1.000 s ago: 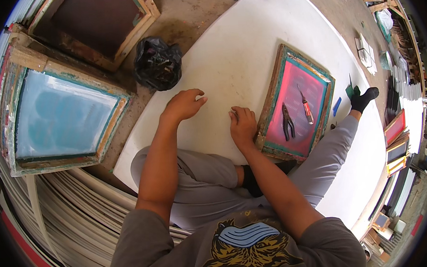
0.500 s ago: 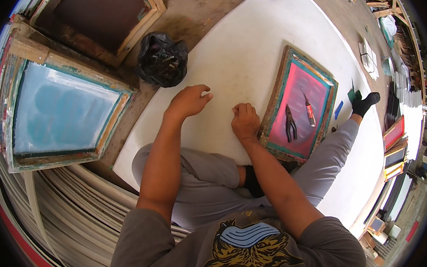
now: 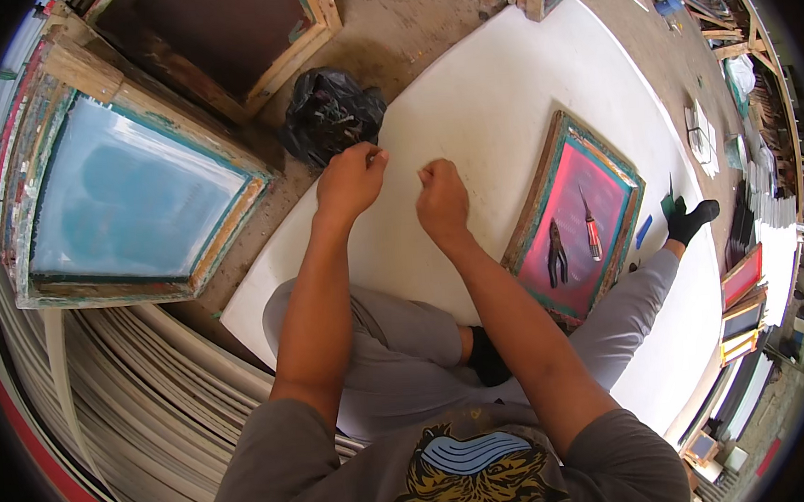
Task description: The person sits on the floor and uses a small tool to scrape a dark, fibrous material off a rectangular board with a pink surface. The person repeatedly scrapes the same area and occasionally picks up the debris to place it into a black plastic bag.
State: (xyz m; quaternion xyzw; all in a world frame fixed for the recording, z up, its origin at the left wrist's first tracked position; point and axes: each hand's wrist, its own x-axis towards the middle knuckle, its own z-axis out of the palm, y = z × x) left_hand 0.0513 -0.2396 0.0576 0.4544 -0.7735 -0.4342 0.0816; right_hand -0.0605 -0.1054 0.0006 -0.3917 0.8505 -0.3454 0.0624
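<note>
My left hand (image 3: 352,182) is closed, thumb against curled fingers, just in front of a black plastic bag (image 3: 329,117) with crumpled sides. Facing it, my right hand (image 3: 443,198) is also closed, its fingers bent over above the white board (image 3: 493,89). The hands are apart, and anything small in them is hidden. To the right of my right hand lies a wooden frame with pink mesh (image 3: 574,181). On its mesh rest dark-handled pliers (image 3: 557,253) and a screwdriver (image 3: 591,230) with a red and clear handle.
A blue-meshed frame (image 3: 132,198) lies at the left over stacked pale strips (image 3: 135,396), with a dark-meshed frame (image 3: 214,42) behind. Near my outstretched foot (image 3: 693,221) on the right are a blue piece (image 3: 644,230) and a green scraper-like tool (image 3: 669,203).
Both hands have moved farther forward. My left hand has closed its fingers beside the bag, while my right hand has lifted away from the pink-meshed frame toward my left. The view has shifted slightly.
</note>
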